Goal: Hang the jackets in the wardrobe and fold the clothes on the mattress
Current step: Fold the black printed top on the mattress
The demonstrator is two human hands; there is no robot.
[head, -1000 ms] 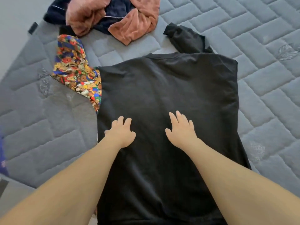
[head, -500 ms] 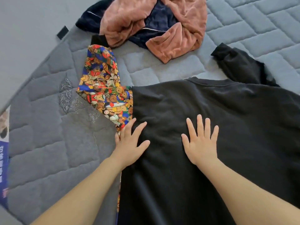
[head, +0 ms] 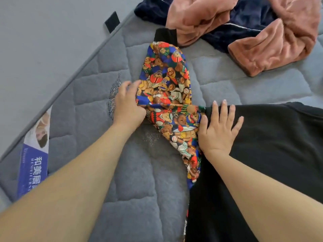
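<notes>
Left hand (head: 128,105) grips the soft, floppy bear-print sleeve (head: 166,95) at its edge, a good hold, w/ right hand (head: 218,131) pressing flat on the black top (head: 271,154).

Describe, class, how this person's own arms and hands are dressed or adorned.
Both forearms are bare, with no sleeves in view. Neither the left hand nor the right hand wears a glove, and no rings, watch or bracelets show. The right fingernails are short, with pale tips.
</notes>
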